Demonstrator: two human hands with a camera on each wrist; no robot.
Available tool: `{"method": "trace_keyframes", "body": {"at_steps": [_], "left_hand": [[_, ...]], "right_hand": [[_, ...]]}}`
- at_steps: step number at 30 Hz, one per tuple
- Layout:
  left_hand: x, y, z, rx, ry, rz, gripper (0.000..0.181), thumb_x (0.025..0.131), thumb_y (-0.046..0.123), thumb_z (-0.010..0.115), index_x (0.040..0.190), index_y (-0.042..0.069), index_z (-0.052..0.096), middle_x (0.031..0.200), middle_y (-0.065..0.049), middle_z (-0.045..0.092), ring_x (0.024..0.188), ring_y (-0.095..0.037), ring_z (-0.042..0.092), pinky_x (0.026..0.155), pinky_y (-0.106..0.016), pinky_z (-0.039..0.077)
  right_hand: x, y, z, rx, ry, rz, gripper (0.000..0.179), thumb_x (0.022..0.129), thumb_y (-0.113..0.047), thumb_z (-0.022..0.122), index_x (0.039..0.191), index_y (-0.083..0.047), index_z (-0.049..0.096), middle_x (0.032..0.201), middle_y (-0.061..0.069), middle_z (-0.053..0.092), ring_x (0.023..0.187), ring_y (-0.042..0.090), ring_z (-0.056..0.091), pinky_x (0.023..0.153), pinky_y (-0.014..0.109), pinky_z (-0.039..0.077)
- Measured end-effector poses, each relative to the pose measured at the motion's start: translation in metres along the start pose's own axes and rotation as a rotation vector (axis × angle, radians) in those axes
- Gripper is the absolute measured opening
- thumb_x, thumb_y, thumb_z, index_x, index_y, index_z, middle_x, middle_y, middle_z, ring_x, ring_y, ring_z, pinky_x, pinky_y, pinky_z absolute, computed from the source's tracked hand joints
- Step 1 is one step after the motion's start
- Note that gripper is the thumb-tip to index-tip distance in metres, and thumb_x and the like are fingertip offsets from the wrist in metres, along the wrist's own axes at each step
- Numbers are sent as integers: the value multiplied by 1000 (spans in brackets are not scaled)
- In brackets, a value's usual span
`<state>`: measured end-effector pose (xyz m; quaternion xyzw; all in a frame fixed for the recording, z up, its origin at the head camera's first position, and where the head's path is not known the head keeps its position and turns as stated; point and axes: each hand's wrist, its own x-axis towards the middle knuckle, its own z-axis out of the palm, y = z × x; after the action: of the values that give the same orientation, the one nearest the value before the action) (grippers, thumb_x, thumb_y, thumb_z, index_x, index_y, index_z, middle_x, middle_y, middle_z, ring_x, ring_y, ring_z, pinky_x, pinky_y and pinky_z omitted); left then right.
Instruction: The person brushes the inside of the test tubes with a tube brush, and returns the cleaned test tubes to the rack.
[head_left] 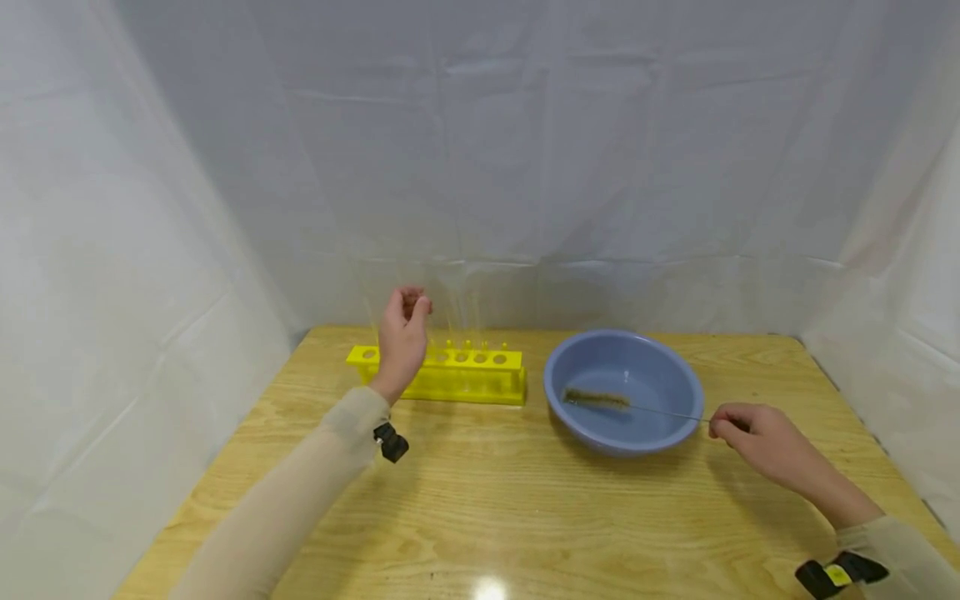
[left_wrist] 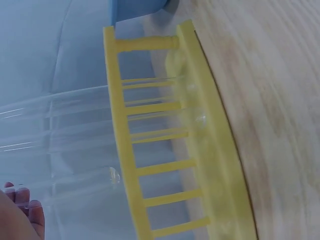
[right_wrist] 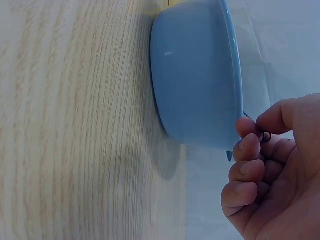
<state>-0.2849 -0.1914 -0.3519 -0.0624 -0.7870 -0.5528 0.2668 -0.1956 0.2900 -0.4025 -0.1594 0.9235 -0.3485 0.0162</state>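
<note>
Two grips, both clamped: left grip (head_left: 403,337) on one clear tube (left_wrist: 80,185), end just above one yellow rack (head_left: 450,391); right grip (head_left: 765,442) on one brush (head_left: 596,399) that reached into one basin (head_left: 652,367). Only right wrist view showed its wire loop (right_wrist: 267,136).

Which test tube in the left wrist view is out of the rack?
The lowest tube, held by the left hand: its rounded end stops short of the yellow rack; the tubes above it run through the rack's top plate.
</note>
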Motion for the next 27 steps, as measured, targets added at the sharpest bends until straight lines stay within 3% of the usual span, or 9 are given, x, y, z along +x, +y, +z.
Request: {"method": "trace_keyframes", "body": {"at_steps": [8, 15, 22, 27], "left_hand": [[0, 11, -6, -20, -14, 61, 26, 107, 25, 48, 121, 5, 55, 104, -14, 60, 92, -19, 58, 81, -31, 48], [-14, 28, -2, -34, -138, 45, 24, 108, 26, 44, 119, 6, 51, 102, -19, 57, 89, -22, 61, 86, -35, 52], [-31, 42, 4, 0, -269, 96, 20, 108, 20, 42, 117, 5, 53, 86, -16, 53, 72, -24, 52, 65, -32, 46], [-41, 40, 14, 56, -339, 160, 12, 106, 16, 45, 109, 8, 54, 84, -14, 52, 67, -23, 44, 63, -32, 41]], "right_hand": [[0, 1, 0, 1, 4, -2, 28, 107, -21, 46, 100, -5, 69, 68, 4, 50, 51, 9, 34, 50, 29, 35], [0, 2, 1, -3, 4, 0, 29, 107, -22, 46, 100, -6, 69, 69, 5, 51, 52, 9, 35, 51, 29, 35], [1, 3, 3, -8, 20, -6, 28, 107, -21, 46, 99, -6, 69, 69, 5, 51, 52, 9, 36, 51, 29, 35], [1, 4, 3, -11, 33, 0, 30, 107, -23, 45, 102, -5, 69, 72, 7, 53, 54, 10, 37, 51, 29, 35]]}}
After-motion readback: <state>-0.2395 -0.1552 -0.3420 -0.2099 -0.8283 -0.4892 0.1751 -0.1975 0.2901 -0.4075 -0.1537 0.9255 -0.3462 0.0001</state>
